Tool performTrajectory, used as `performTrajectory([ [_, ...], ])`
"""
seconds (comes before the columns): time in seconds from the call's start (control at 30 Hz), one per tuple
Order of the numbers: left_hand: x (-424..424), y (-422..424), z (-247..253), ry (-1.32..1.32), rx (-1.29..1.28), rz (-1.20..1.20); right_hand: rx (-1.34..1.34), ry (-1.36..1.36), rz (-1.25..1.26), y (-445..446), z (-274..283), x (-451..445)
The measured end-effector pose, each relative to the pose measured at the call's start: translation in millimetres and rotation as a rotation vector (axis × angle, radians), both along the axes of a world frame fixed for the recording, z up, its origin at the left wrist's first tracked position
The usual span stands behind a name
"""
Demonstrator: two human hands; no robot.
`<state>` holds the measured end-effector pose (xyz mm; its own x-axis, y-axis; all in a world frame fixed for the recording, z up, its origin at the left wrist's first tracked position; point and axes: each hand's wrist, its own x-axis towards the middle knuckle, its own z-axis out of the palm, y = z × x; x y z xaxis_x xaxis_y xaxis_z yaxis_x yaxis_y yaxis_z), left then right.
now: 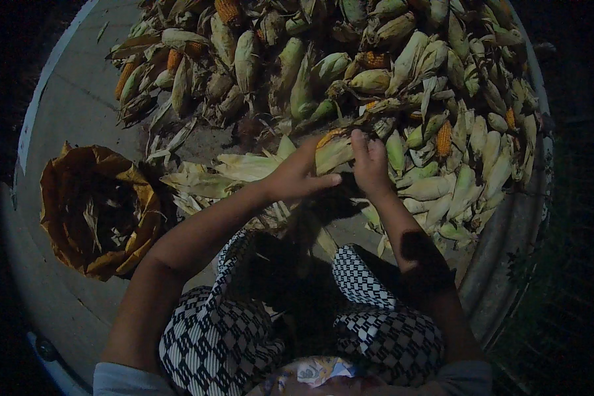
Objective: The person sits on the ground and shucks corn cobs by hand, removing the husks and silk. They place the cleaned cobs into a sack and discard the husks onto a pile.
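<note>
A partly husked ear of corn (334, 154) lies between my two hands, with orange kernels along its upper side and pale husk below. My left hand (297, 173) holds the ear from the left; its thumb stands apart and its other fingers are mostly hidden. At the ear's right end is my right hand (371, 166), thumb raised and fingers bent; whether it grips the husk is unclear. Loose pale husks (247, 168) spread on the ground left of and beneath my left forearm.
A big heap of corn ears (371, 79), mostly in husk, reaches across the far side and down the right. To the left stands an orange-brown sack (146, 198), its rim rolled down, holding dark scraps. Patterned trousers (218, 336) cover my bent legs on the concrete floor (74, 307).
</note>
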<state>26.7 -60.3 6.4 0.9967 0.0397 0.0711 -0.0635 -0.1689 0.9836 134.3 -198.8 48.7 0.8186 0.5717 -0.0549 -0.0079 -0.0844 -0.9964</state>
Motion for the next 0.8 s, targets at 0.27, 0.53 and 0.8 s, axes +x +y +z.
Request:
performTrajectory([
  [0.27,4,5,10,0.081,-0.033,-0.013,0.023,-0.07,-0.056,-2,-14,4],
  [0.53,6,-9,15,0.224,-0.569,0.025,0.076,0.179,-0.115,5,7,-11],
  [0.8,14,-15,13,0.55,-1.042,0.16,0.178,0.415,-0.21,13,14,-13],
])
